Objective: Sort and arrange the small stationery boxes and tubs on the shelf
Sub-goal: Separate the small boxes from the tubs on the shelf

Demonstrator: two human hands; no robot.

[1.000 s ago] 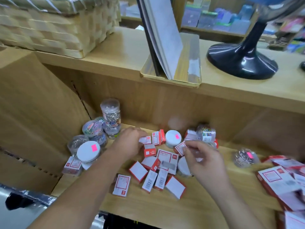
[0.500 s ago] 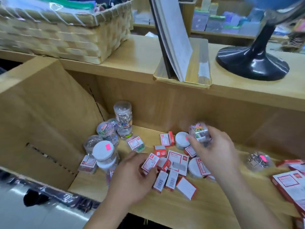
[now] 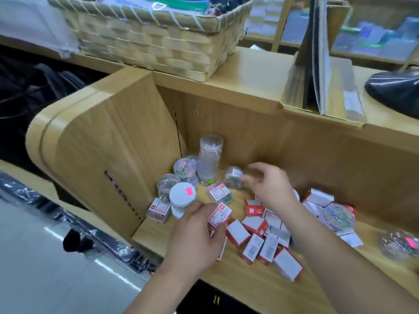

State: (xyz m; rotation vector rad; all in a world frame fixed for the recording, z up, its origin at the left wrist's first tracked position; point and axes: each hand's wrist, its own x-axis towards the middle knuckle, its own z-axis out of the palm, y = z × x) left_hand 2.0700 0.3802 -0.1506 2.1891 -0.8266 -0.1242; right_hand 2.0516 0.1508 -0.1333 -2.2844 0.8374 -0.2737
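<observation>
Small red-and-white stationery boxes (image 3: 255,225) lie scattered on the wooden shelf (image 3: 249,288). My left hand (image 3: 195,236) pinches one small box (image 3: 220,215) just above them. At the back left corner stand a tall clear tub (image 3: 209,157), a tub of coloured clips (image 3: 184,167) and a white-lidded tub (image 3: 182,194) with a pink sticker. My right hand (image 3: 269,184) hovers beside a small clear tub (image 3: 233,177), which sits next to the tall one. Its loosely bent fingertips are at the tub's right side, and the thumb is clear of it.
More clear tubs lie at the right (image 3: 339,216) and far right (image 3: 399,244). The shelf's side panel (image 3: 102,155) walls off the left. On the counter above are a woven basket (image 3: 158,41), a book stand (image 3: 322,91) and a black base (image 3: 396,91).
My right hand carried the clip tub left and set it beside the tall tub. My left hand lifted a small box from the pile. The view swung to the left.
</observation>
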